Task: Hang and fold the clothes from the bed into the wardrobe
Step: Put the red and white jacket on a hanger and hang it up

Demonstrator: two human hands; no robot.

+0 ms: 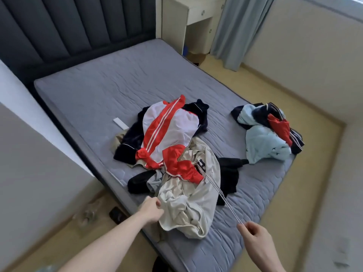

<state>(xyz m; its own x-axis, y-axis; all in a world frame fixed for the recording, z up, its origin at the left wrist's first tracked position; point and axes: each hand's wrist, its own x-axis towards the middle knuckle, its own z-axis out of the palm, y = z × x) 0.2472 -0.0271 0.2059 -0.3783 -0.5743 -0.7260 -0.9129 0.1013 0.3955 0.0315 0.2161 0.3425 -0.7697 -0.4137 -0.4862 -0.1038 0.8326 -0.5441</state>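
A heap of clothes lies on the grey mattress (110,91): a red and white striped sports top (167,132), a dark navy garment (131,140) under it, a cream garment (188,209) at the near side and black fabric (229,175). My left hand (151,210) grips the cream garment's near edge. My right hand (253,234) pinches a thin white drawstring (220,197) that stretches taut back into the heap. A second, smaller heap of light blue, navy and red clothes (269,134) lies near the bed's right edge.
A small white flat object (120,123) lies on the mattress left of the heap. A dark padded headboard (59,32) stands at the back, a white desk (188,20) and grey curtain (235,30) behind. A dark object (117,213) sits on the floor beside the bed.
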